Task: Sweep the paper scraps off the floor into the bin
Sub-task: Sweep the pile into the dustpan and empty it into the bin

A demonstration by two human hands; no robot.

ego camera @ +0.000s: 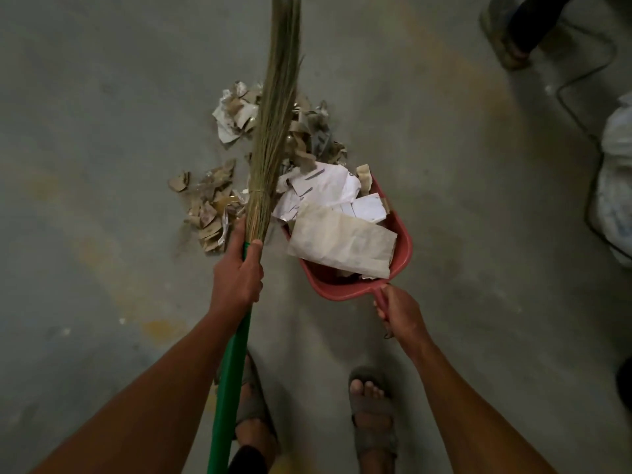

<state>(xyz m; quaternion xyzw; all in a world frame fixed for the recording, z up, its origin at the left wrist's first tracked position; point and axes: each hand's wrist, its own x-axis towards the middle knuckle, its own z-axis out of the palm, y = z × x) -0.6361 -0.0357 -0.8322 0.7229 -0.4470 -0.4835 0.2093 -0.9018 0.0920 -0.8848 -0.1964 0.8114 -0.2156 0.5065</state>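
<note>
Grey concrete floor (102, 165), stained. Left hand (236, 275) grips the green-handled straw broom (270, 131) near the bristles for short strokes; right hand (398, 311) grips the red plastic dustpan (402, 248), mouth facing the torn brown and white paper scraps (212, 203) at far left. Broom tip cut off; no bin identifiable.

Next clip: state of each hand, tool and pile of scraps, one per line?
Left hand: grips broom.
Right hand: grips dustpan handle.
Broom: bristles lying across the scraps.
Red dustpan: loaded with paper.
Floor scraps: still unswept.
</note>
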